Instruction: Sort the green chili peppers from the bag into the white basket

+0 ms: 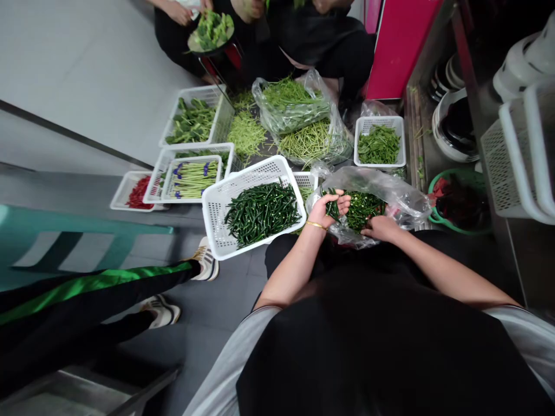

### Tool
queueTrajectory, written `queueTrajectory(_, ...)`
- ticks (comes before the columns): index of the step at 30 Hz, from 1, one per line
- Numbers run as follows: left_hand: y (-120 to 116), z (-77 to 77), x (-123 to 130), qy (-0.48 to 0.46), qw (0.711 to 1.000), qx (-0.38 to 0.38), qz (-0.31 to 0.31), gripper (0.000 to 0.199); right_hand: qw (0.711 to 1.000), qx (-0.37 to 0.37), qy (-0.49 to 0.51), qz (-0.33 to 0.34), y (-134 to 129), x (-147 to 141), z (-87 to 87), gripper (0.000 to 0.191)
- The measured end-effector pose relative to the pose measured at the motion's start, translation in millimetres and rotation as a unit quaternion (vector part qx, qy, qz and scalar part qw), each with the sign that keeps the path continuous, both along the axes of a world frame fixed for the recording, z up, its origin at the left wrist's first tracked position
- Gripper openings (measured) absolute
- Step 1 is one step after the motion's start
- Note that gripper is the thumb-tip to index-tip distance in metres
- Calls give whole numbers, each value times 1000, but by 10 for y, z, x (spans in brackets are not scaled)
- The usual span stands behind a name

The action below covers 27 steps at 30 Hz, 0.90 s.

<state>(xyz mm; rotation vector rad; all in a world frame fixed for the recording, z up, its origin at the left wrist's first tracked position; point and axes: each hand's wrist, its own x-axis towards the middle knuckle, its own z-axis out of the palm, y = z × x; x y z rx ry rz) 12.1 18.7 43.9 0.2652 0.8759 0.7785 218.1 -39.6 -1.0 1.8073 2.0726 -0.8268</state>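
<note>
My left hand (323, 211) is turned palm up, a few green chili peppers (332, 209) resting in it, with its fingers partly curled and a yellow band at the wrist. My right hand (384, 229) reaches into a clear plastic bag (410, 199), its fingertips pinching at the heap of green chilies (363, 210) inside. The fingertips are partly hidden among the chilies. To the left of my left hand, a white perforated basket (210, 215) stands tilted, with many dark green chilies (262, 212) lying in it.
White baskets of leafy greens (193, 121), stalks (195, 179), red chilies (139, 192) and leaves (379, 144) stand around. Ahead lies a large bag of stems (306, 136). Co-workers sit beyond, one beside a plate of greens (212, 32). At left are a person's shoes (206, 260) and a teal stool (87, 242).
</note>
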Motion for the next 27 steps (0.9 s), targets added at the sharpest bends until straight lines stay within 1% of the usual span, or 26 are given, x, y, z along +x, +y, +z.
queueTrajectory(2,-20,-36,-24,-9,999,41,-26,23,996,-22,65,-49,20,-6,-136,34)
queueTrajectory(3,-34,-57,-23,-12,997,65,-42,26,992,-19,96,-80,31,12,-157,35)
queueTrajectory(4,-50,-79,-12,-9,994,91,-56,29,987,-11,121,-107,43,45,-142,36)
queueTrajectory(5,-66,-101,10,0,990,117,-74,31,983,1,138,-124,56,86,-89,36)
queueTrajectory(6,-81,-124,45,16,985,140,-96,34,981,18,147,-125,70,129,-1,36)
queueTrajectory(8,-107,-168,154,65,971,173,-149,38,983,78,140,-85,97,186,244,34)
queueTrajectory(10,-123,-205,293,122,956,187,-188,35,980,162,109,-40,123,179,499,33)
queueTrajectory(12,-125,-228,409,160,951,185,-191,28,968,226,102,-29,147,120,658,34)
queueTrajectory(13,-120,-232,441,165,954,178,-176,28,961,242,126,-40,157,86,682,34)
queueTrajectory(14,-112,-231,451,154,961,167,-155,29,952,247,168,-61,161,52,668,35)
queueTrajectory(16,-92,-217,408,94,982,129,-104,28,927,228,272,-125,147,-11,555,38)
queueTrajectory(18,-76,-201,320,19,994,83,-67,29,905,148,360,-172,90,-82,405,45)
queueTrajectory(20,-76,-189,244,-26,997,49,-51,31,884,52,427,-184,3,-163,304,50)
queueTrajectory(21,-83,-182,225,-31,997,43,-47,32,870,21,457,-185,-39,-199,287,51)
queueTrajectory(23,-110,-157,229,-11,998,57,-39,33,843,2,500,-197,-91,-234,313,50)
queueTrajectory(24,-130,-135,248,13,996,83,-30,33,840,2,502,-205,-94,-225,348,48)
queueTrajectory(25,-154,-105,276,44,991,121,-23,32,848,-6,487,-207,-81,-196,390,46)
queueTrajectory(26,-180,-71,308,75,983,167,-26,31,867,-22,457,-198,-55,-151,435,44)
queueTrajectory(27,-206,-34,340,102,970,216,-37,30,895,-36,409,-176,-20,-95,479,43)
